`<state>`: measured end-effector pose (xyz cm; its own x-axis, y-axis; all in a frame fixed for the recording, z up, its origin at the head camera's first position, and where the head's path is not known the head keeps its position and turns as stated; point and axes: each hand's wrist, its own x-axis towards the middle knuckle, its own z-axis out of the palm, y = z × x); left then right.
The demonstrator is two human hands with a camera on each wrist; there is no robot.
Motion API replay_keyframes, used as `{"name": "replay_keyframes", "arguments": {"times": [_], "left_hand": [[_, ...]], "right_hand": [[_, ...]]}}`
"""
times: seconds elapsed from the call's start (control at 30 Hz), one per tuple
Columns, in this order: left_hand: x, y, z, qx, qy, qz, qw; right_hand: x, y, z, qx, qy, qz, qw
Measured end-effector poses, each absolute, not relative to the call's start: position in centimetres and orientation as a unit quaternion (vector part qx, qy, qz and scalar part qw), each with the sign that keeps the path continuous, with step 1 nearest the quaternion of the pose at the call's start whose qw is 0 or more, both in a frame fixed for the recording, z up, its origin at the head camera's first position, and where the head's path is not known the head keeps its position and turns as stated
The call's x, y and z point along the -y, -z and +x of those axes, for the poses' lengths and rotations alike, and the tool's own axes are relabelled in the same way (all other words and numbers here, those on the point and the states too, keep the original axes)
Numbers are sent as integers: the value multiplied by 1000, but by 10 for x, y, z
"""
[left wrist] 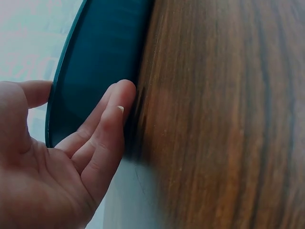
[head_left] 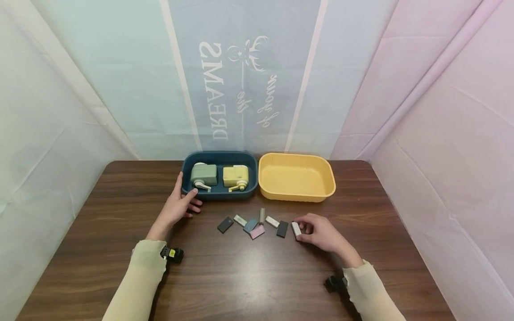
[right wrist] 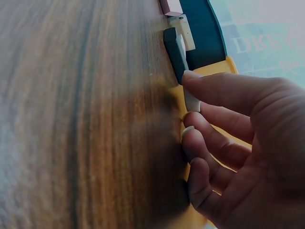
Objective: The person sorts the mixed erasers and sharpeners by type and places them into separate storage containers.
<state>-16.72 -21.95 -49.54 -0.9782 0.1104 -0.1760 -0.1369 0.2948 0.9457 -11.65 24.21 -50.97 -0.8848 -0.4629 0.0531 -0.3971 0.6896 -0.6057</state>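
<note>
right hand (head_left: pixel 321 232): white block (head_left: pixel 296 229) pinched between thumb and fingertips, held in front of the yellow tray (head_left: pixel 297 178), toward its right side
left hand (head_left: pixel 176 207): blue tray (head_left: pixel 221 196) touched at the end away from the yellow tray; thumb set apart, fingers loosely extended
blue tray: placed just left of the yellow tray; green box (head_left: pixel 205 174) and yellow box (head_left: pixel 235 175), both fitted with cranks, held inside
near blocks: black block (head_left: pixel 282 228) and pale block (head_left: pixel 272 221) laid in front of the yellow tray
other blocks: pink block (head_left: pixel 257 231), blue block (head_left: pixel 250 225), dark block (head_left: pixel 225 224) scattered in front and to the left of the yellow tray
backdrop (head_left: pixel 245 89): white lettering printed, hung behind the yellow tray
</note>
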Motion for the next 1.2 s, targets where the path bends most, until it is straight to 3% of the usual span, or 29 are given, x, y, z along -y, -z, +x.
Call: {"name": "replay_keyframes", "arguments": {"times": [0.63,1.2], "left_hand": [[219,494,-169,-791,-602,-22,105],[218,495,-167,-801,-591,-16,94]], "right_hand": [[-241,498,-112,-914,365,-179,5],[-241,489,-109,-924,349,-158,-2]]}}
